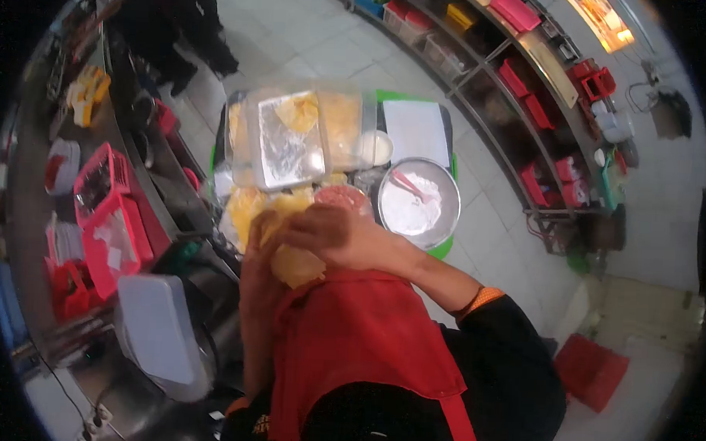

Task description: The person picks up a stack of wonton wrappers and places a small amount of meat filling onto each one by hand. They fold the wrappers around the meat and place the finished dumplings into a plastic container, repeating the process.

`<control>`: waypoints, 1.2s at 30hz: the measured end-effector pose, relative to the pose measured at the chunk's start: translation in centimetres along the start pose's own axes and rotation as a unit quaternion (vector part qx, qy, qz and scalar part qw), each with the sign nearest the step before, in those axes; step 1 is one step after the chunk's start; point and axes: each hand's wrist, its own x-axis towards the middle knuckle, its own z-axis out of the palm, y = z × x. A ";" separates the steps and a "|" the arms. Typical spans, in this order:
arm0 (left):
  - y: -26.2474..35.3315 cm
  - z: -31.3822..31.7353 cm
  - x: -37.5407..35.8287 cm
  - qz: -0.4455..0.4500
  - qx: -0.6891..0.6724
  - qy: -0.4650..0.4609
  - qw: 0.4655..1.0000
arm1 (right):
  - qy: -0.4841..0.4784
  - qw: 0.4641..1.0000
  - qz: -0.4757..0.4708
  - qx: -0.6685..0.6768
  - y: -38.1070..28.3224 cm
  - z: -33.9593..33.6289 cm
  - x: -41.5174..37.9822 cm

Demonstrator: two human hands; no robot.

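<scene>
Thin pale-yellow wrapper (298,267): located in our hands, in front of the red cloth apron (357,329), at the near edge of the green-rimmed table (443,248), left of its middle. Our left hand (265,252) is half curled, fingers bent around the wrapper's left side and holding it. Our right hand (325,233) lies across its top, fingers bent; the fingertips are blurred and we cannot tell how far they close.

Surroundings: loose yellow sheets (246,207) lie just beyond our left hand, toward the table's left edge. Pink minced filling (342,197) sits just beyond our right hand. We record a round metal bowl (451,215) of white powder, with a pink plastic scoop (409,184) in it, at the near right corner. A white rectangular sheet (418,132) lies at the far right corner; clear plastic containers (366,116) occupy the far edge.
</scene>
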 end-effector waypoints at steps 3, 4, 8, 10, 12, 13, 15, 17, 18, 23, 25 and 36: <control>3.5 0.1 0.6 -0.238 -0.435 0.061 0.866 | -0.082 0.986 0.140 0.028 -0.5 -0.3 0.7; 1.1 -0.1 -0.2 -0.163 -0.409 0.041 0.897 | -0.029 0.988 0.146 0.052 -0.5 0.2 0.3; 1.0 -0.3 -1.4 -0.231 -0.579 0.037 0.781 | 0.010 0.972 0.187 0.143 -0.7 0.1 0.3; -0.5 0.0 -2.1 -0.167 -0.420 0.028 0.892 | 0.031 0.968 0.183 0.167 -0.9 -0.3 0.8; -1.6 -0.2 -2.6 -0.106 -0.226 0.017 0.968 | 0.036 0.978 0.160 0.129 -1.4 -0.4 1.1; -1.6 0.3 -2.7 -0.145 -0.435 0.010 0.889 | 0.051 0.986 0.130 0.093 -1.6 -0.1 1.3; -0.8 0.2 -2.7 -0.151 -0.540 0.031 0.827 | 0.050 0.998 0.000 0.027 -1.2 0.2 1.6; 0.2 -0.4 -3.0 -0.125 -0.458 0.040 0.879 | 0.031 0.997 -0.055 -0.034 -1.8 0.0 2.0; 0.1 -0.5 -3.1 -0.075 -0.363 0.036 0.928 | 0.033 0.997 -0.061 -0.023 -1.7 0.2 1.9; 0.2 -1.2 -3.2 -0.186 -0.437 -0.032 0.880 | 0.074 0.997 -0.023 -0.009 -1.9 2.0 0.3; 0.2 -1.1 -2.9 -0.203 -0.465 -0.046 0.861 | 0.083 0.996 -0.012 -0.002 -2.0 1.9 0.1; 2.3 0.6 -1.6 -0.241 -0.427 -0.053 0.870 | 0.129 0.989 0.076 -0.006 -2.8 0.8 -1.4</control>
